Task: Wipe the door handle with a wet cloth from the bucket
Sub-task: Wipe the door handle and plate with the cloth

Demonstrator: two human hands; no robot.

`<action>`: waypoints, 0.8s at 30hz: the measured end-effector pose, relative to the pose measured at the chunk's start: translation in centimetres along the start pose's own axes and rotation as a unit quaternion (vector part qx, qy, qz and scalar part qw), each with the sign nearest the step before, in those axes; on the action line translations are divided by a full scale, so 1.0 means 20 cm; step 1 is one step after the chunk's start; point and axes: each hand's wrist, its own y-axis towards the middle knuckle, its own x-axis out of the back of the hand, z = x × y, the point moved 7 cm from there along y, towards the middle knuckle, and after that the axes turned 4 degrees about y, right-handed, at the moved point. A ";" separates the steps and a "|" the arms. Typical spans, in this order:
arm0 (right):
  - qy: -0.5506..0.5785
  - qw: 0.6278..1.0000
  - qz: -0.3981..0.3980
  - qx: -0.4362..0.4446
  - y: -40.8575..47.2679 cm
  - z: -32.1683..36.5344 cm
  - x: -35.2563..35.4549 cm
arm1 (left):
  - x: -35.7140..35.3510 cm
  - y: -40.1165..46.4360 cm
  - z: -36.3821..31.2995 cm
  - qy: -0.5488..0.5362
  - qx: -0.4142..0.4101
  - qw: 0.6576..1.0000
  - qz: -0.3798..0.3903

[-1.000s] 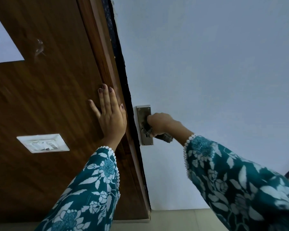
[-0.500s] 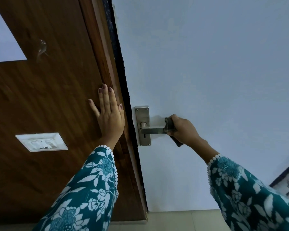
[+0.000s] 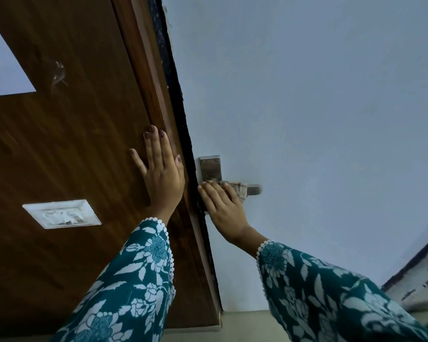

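The right hand (image 3: 223, 206) has slid back from the lever handle (image 3: 253, 189) tip toward its backplate (image 3: 210, 167), fingers flattened over the cloth (image 3: 240, 190); wiping continues; left hand (image 3: 162, 174) rests open on the brown panel

Two hands (image 3: 163, 174), one handle (image 3: 253, 189), one cloth (image 3: 240, 190).

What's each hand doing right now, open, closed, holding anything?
Left hand: open, flat against the wooden door frame, holding nothing.
Right hand: fingers extended, pressing the cloth onto the door handle.
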 end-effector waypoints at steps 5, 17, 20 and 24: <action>-0.004 0.999 -0.044 -0.029 -0.09 -0.20 0.07 | 0.00 0.00 0.00 -0.003 0.005 1.000 -0.010; 0.003 0.992 -0.101 -0.076 -0.19 -0.40 0.11 | 0.02 0.01 0.00 -0.009 -0.002 1.000 0.024; 0.011 0.990 -0.096 -0.100 -0.22 -0.44 0.14 | 0.02 0.01 0.00 -0.002 0.000 0.999 0.046; 0.039 0.986 -0.079 -0.144 -0.27 -0.56 0.16 | 0.03 0.00 -0.01 -0.002 0.020 0.998 0.063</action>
